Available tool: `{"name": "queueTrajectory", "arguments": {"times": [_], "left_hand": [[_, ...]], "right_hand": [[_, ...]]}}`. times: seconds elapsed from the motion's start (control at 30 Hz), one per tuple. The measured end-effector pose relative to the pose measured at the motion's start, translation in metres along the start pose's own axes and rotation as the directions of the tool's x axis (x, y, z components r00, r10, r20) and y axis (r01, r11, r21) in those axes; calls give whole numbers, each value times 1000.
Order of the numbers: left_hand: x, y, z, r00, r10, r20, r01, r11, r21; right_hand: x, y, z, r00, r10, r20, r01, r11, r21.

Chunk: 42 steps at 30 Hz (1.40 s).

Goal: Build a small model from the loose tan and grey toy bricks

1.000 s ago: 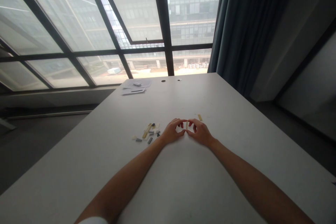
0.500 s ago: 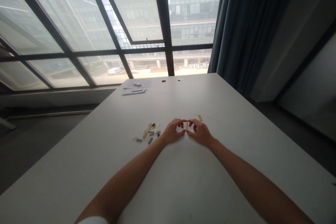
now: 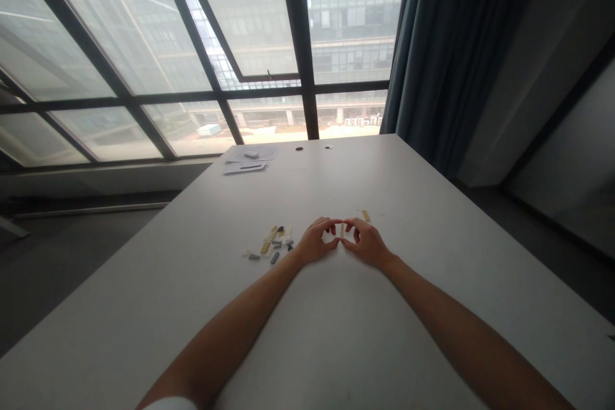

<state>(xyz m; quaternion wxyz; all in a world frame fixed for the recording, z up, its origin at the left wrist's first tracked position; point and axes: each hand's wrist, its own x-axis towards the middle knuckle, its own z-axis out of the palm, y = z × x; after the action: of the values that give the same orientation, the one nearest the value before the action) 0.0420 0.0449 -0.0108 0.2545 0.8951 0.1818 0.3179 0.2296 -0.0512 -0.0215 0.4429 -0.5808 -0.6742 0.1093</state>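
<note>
Between my two hands, over the middle of the white table (image 3: 307, 327), is a narrow tan building-block strip (image 3: 342, 230) standing lengthwise away from me. My left hand (image 3: 318, 240) pinches it from the left, forefinger at the far end and thumb at the near end. From the right, my right hand (image 3: 366, 241) grips the same two ends, its fingertips meeting those of the left. Just beyond the right hand lies another tan strip (image 3: 366, 215). Left of my left hand is a loose group of small tan, grey, black and whitish pieces (image 3: 277, 243).
Sheets of paper (image 3: 247, 160) with small items on them lie at the table's far left corner. Two small round fittings (image 3: 300, 148) sit near the far edge. Beyond the table are large windows (image 3: 250, 25) and a dark blue curtain (image 3: 442, 57) at right.
</note>
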Motion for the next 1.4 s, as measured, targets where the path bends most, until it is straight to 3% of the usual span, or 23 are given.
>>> {"name": "queueTrajectory", "arguments": {"times": [1.4], "left_hand": [[0,-4,1,1000,9,-27,-10,1000,-9]], "right_hand": [[1,4,2,999,19,-39,-19,1000,-11]]}}
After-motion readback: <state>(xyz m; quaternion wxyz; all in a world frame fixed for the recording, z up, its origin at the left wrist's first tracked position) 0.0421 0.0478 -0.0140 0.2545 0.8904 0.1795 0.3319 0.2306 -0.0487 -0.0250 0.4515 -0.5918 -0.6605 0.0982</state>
